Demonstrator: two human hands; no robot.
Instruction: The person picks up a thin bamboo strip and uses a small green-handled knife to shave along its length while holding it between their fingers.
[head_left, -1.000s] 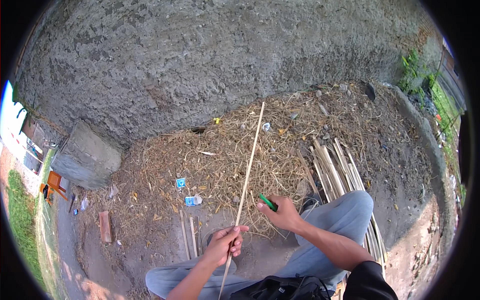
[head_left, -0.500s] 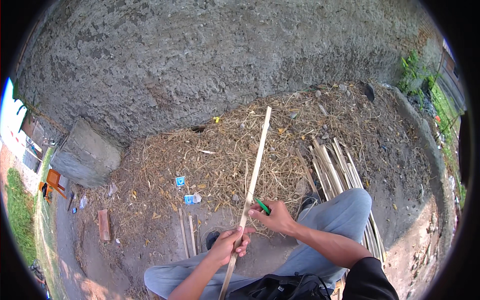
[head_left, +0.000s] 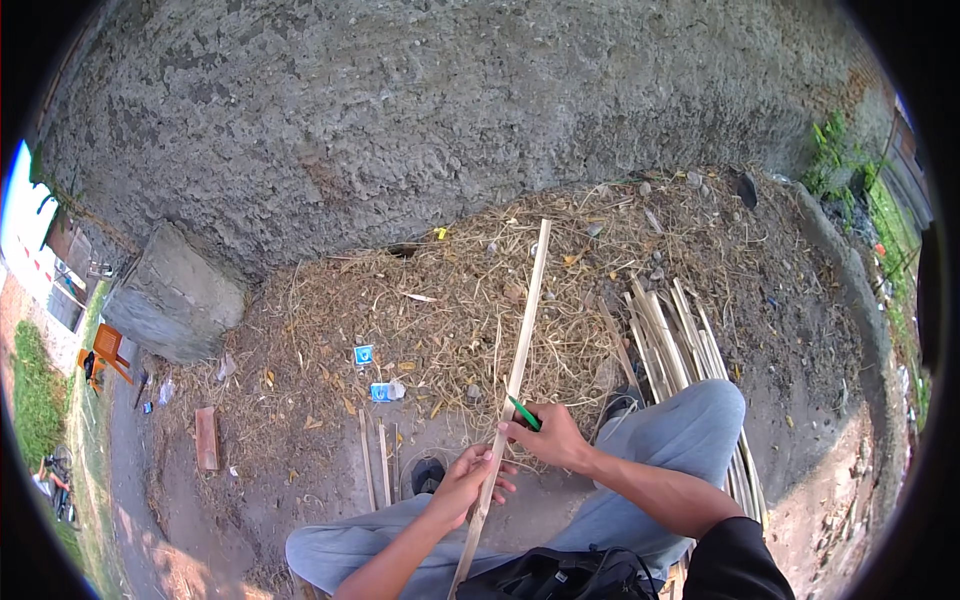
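Observation:
A long, pale bamboo strip (head_left: pixel 527 335) slants up from my lap toward the wall. My left hand (head_left: pixel 467 484) holds it low down, thumb on top and fingers curled behind. Just above, my right hand (head_left: pixel 556 440) is closed around a small green-handled knife (head_left: pixel 524 413); its thumb presses against the strip. The knife lies right beside the strip's edge, its blade mostly hidden.
To my right lies a bundle of bamboo strips (head_left: pixel 665 340). Dry shavings (head_left: pixel 450 330) cover the ground before the rough wall (head_left: pixel 400 130). A brick (head_left: pixel 207 438), a concrete block (head_left: pixel 180 290) and an orange chair (head_left: pixel 108 350) stand leftward.
My left hand has slid slightly left against the strip, its fingers loosening a little. The knife has shifted slightly along the strip. A person with a bicycle has come into view at far left.

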